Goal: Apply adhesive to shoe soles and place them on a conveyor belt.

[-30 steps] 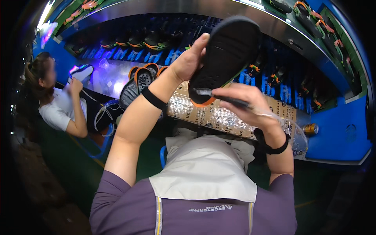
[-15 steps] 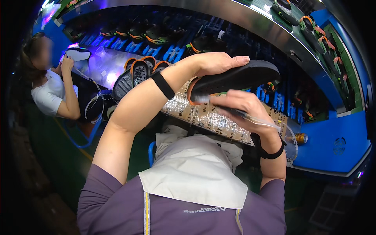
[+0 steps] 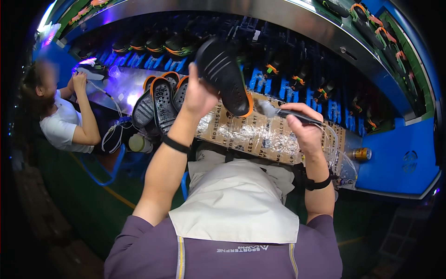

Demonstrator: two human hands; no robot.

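My left hand (image 3: 200, 95) is raised above the bench and grips a black shoe sole with an orange edge (image 3: 225, 76), its ridged underside turned toward me. My right hand (image 3: 304, 128) holds a dark pen-like tool (image 3: 283, 111) with a thin clear tube trailing from it; the tool's tip points at the sole's lower right edge, just beside the orange rim. Both wrists wear black bands. Under the hands lies a brown cardboard sheet wrapped in clear plastic (image 3: 269, 137).
Three black soles with orange rims (image 3: 160, 100) lean at the bench's left. Rows of shoes hang on a blue conveyor rack (image 3: 297, 76) behind. A seated person in a white shirt (image 3: 62, 125) works at the left. A gold can (image 3: 360, 154) stands at the right.
My left hand has turned the sole from lying flat to standing upright and moved it left. The tool in my right hand has swung up toward the sole's lower edge.
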